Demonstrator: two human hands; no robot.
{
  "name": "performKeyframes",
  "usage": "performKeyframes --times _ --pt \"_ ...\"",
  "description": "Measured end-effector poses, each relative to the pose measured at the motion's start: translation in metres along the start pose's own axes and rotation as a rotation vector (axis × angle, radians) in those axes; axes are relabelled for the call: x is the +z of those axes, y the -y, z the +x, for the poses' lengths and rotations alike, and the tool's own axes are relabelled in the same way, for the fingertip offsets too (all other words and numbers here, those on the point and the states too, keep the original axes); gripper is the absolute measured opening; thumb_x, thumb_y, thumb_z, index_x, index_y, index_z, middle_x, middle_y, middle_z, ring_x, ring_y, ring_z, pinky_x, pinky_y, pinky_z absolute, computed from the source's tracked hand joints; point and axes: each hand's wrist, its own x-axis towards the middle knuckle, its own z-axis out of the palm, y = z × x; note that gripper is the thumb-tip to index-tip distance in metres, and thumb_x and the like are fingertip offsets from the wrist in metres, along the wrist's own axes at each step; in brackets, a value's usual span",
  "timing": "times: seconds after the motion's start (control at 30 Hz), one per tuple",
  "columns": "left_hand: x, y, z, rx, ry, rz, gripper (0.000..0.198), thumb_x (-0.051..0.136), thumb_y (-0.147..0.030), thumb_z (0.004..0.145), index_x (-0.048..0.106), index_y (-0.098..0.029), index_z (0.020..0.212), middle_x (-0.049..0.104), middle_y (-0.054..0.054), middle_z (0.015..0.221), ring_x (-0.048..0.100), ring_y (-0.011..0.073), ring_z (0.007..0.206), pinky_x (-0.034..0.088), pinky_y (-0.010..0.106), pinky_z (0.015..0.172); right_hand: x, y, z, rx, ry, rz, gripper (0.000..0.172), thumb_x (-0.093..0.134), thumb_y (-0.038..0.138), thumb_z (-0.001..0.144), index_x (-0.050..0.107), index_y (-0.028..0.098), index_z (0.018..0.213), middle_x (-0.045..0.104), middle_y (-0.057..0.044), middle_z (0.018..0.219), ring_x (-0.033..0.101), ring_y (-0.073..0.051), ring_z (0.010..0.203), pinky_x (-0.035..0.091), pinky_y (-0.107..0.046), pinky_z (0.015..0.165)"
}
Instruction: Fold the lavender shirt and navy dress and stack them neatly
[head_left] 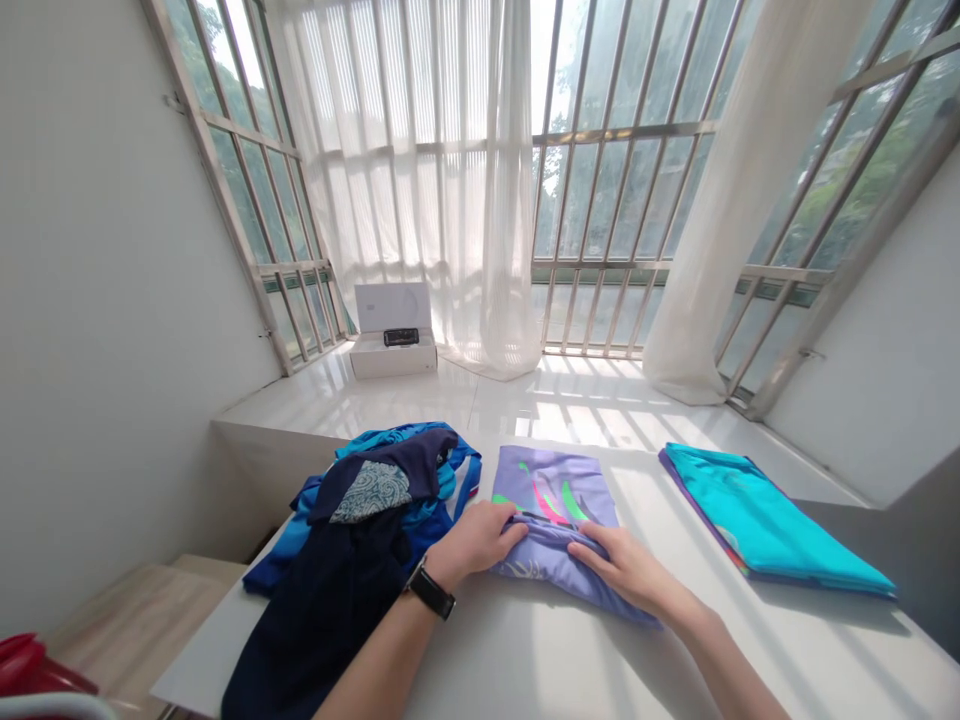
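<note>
A lavender shirt [555, 485] with a pink and green print lies partly folded on the white table [495, 650]. My left hand [480, 540] grips the bunched fold at its left side, thumb on top and fingers hidden in the cloth. At the right end of the same fold, my right hand [622, 562] also has hold of it, thumb stretched along the fabric. To the left sits a loose heap of dark and blue clothes [375, 500], close to my left hand. A black watch [430, 588] is on my left wrist.
A folded stack of clothes [765, 515], turquoise on top, lies at the right. On the window ledge [300, 405] stands an open white box [394, 355] holding a black device [401, 337]. White curtains [465, 200] hang before barred windows. Something red [34, 665] shows at lower left.
</note>
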Motion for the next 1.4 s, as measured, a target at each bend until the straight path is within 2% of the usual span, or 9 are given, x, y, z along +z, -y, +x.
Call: performKeyframes --times 0.3,0.43,0.6,0.7,0.8,0.87,1.1,1.23,1.4 --pt "-0.002 0.006 -0.005 -0.013 -0.024 -0.03 0.031 0.053 -0.043 0.101 0.072 -0.019 0.094 0.077 0.009 0.095 0.07 0.0253 0.087 0.042 0.029 0.069 -0.006 0.007 -0.001 0.053 0.042 0.022 0.046 0.047 0.06 0.097 0.057 0.023 0.071 0.07 -0.003 0.076 0.062 -0.022 0.071 0.041 -0.033 0.066" --pt "-0.001 0.008 -0.005 -0.012 -0.017 -0.054 0.032 0.055 -0.044 0.1 0.073 -0.019 0.093 0.077 0.009 0.096 0.07 0.0253 0.087 0.041 0.029 0.069 -0.007 0.01 -0.002 0.068 0.043 0.007 0.046 0.044 0.059 0.098 0.058 0.024 0.072 0.072 -0.004 0.077 0.063 -0.023 0.071 0.042 -0.033 0.068" --pt "-0.007 0.004 -0.005 -0.057 -0.045 -0.108 0.036 0.054 -0.047 0.099 0.072 -0.017 0.088 0.074 0.007 0.086 0.066 0.0229 0.079 0.037 0.029 0.064 -0.005 0.007 -0.003 0.065 0.042 0.033 0.046 0.039 0.059 0.099 0.06 0.024 0.078 0.074 -0.005 0.082 0.067 -0.025 0.076 0.044 -0.034 0.071" --pt "-0.013 0.003 -0.008 -0.062 -0.011 -0.176 0.036 0.066 -0.053 0.089 0.071 -0.017 0.091 0.072 0.005 0.084 0.063 0.0214 0.076 0.036 0.028 0.062 -0.005 0.007 -0.004 0.063 0.028 0.025 0.046 0.04 0.061 0.099 0.061 0.024 0.08 0.075 -0.005 0.083 0.068 -0.026 0.078 0.045 -0.034 0.071" --pt "-0.016 0.004 -0.011 -0.046 0.029 -0.243 0.048 0.08 -0.056 0.075 0.071 -0.018 0.101 0.072 0.004 0.09 0.062 0.022 0.079 0.037 0.027 0.063 -0.004 0.007 -0.004 0.059 0.026 0.023 0.047 0.04 0.062 0.099 0.062 0.024 0.081 0.074 -0.005 0.083 0.068 -0.026 0.077 0.045 -0.033 0.07" --pt "-0.016 0.006 -0.012 -0.03 0.036 -0.268 0.051 0.083 -0.055 0.071 0.07 -0.018 0.105 0.072 0.004 0.092 0.062 0.0224 0.081 0.038 0.027 0.064 -0.004 0.007 -0.005 0.055 0.03 0.026 0.048 0.04 0.062 0.098 0.063 0.024 0.082 0.074 -0.005 0.083 0.068 -0.026 0.077 0.046 -0.033 0.071" --pt "-0.013 0.006 -0.011 -0.023 0.015 -0.259 0.023 0.064 -0.038 0.086 0.067 -0.018 0.096 0.07 0.004 0.089 0.061 0.0202 0.079 0.038 0.026 0.064 -0.009 0.005 -0.01 0.084 -0.018 0.059 0.049 0.043 0.064 0.095 0.07 0.023 0.086 0.077 -0.008 0.091 0.07 -0.029 0.085 0.049 -0.036 0.076" --pt "-0.015 0.005 -0.011 -0.037 0.001 -0.213 0.028 0.053 -0.043 0.095 0.064 -0.018 0.089 0.069 0.004 0.085 0.06 0.0193 0.076 0.037 0.027 0.063 -0.009 0.004 -0.011 0.093 -0.063 0.084 0.049 0.045 0.064 0.094 0.071 0.023 0.087 0.077 -0.008 0.088 0.069 -0.028 0.082 0.05 -0.036 0.077" --pt "-0.015 0.005 -0.01 -0.059 0.012 -0.165 0.03 0.049 -0.042 0.1 0.064 -0.018 0.088 0.072 0.006 0.088 0.063 0.0201 0.078 0.038 0.028 0.065 -0.003 0.002 -0.007 0.105 -0.059 0.129 0.043 0.05 0.06 0.094 0.068 0.023 0.083 0.074 -0.006 0.08 0.067 -0.026 0.074 0.048 -0.034 0.07"
